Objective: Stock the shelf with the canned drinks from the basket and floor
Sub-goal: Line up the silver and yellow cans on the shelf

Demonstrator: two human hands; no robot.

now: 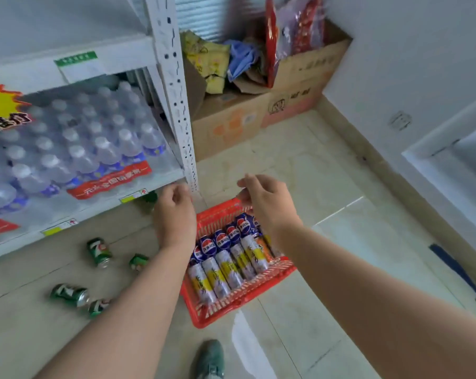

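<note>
A red plastic basket (pixel 231 310) stands on the floor and holds blue cola cans (pixel 222 240) and tall white-and-yellow cans (pixel 223 272) lying in rows. Several green cans (pixel 99 251) lie scattered on the floor to its left, under the white shelf (pixel 138 184). One more green can (pixel 149 199) sits just below the shelf edge. My left hand (pixel 174 214) hovers over the basket's left rim with fingers loosely curled, holding nothing. Above the basket's far rim, my right hand (pixel 267 203) hangs with relaxed fingers, also empty.
Shrink-wrapped water bottles (pixel 75 149) fill the lower shelf level beside the perforated white upright (pixel 182 113). Cardboard boxes (pixel 258 113) with snack bags stand against the back wall. My shoe (pixel 208 359) is on the tiled floor near the basket. A white wall runs along the right.
</note>
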